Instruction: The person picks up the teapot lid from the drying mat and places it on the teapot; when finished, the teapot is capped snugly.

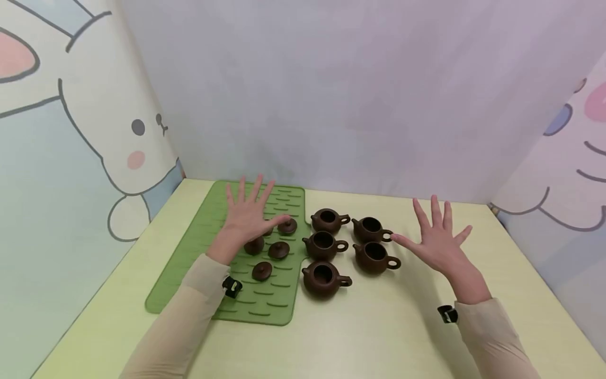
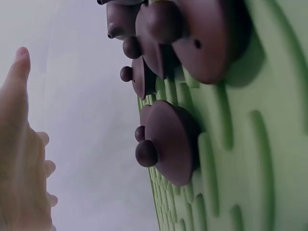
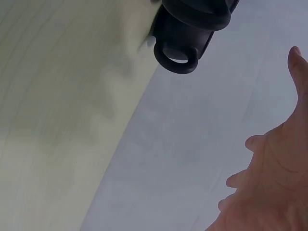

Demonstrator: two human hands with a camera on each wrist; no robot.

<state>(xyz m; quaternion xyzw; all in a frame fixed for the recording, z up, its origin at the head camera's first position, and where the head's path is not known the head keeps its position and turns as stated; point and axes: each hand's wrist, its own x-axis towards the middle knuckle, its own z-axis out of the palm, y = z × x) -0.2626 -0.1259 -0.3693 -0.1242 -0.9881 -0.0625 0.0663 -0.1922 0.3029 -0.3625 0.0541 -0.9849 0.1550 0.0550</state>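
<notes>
Above mat, left hand splayed, empty; right hand likewise, near teapots; seemingly between steps; lids would need pinching by knob

Left hand: thumb out, fingertips just showing past the palm, clear of the lids. Green ridged mat sits across a gap from it. Three knobbed brown lids on the mat, thumb side; the largest-looking has a small hole. Fourth lid level with the fingers, another mostly hidden behind. Spouted pot, partly hidden, past the thumb-side lids. Pale backdrop beyond the fingers.
</notes>
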